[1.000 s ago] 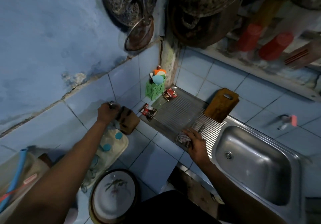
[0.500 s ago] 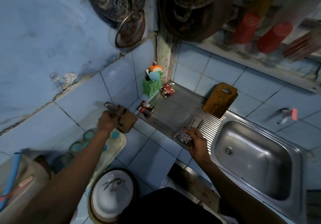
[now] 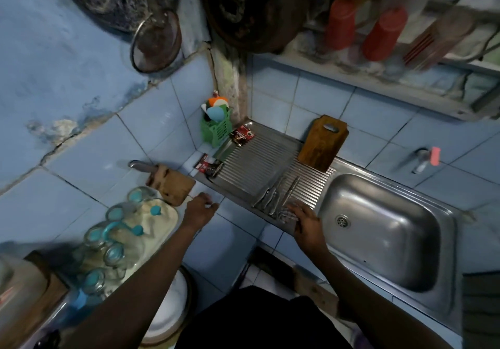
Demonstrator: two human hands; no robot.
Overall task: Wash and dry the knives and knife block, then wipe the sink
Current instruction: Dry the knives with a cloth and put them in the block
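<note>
Hands first. Left hand (image 3: 200,209) hovers over the blue-tiled counter (image 3: 221,243), fingers loosely curled, holding nothing, just short of the brown wooden knife block (image 3: 173,184). Right hand (image 3: 304,220) rests flat, fingers spread, on the handles of the steel knives (image 3: 276,195) lying side by side on the ribbed steel drainboard (image 3: 254,159).

One steel-handled knife (image 3: 142,166) remains in the block, handle toward the wall. Judgement: draw it out by the handle, steadying the block, then lay it with the rest, blades all pointing away.

Obstacles: cream tray of clear glasses with teal tops (image 3: 127,229) sits touching the block's near side; easy to knock. Two red-black sachets (image 3: 209,165) lie by the drainboard's left edge.

Farther: steel sink basin (image 3: 384,229) to the right looks dry; brown wooden cutting board (image 3: 323,142) leans against the back tiles; green plastic caddy (image 3: 216,130) in the corner.
</note>
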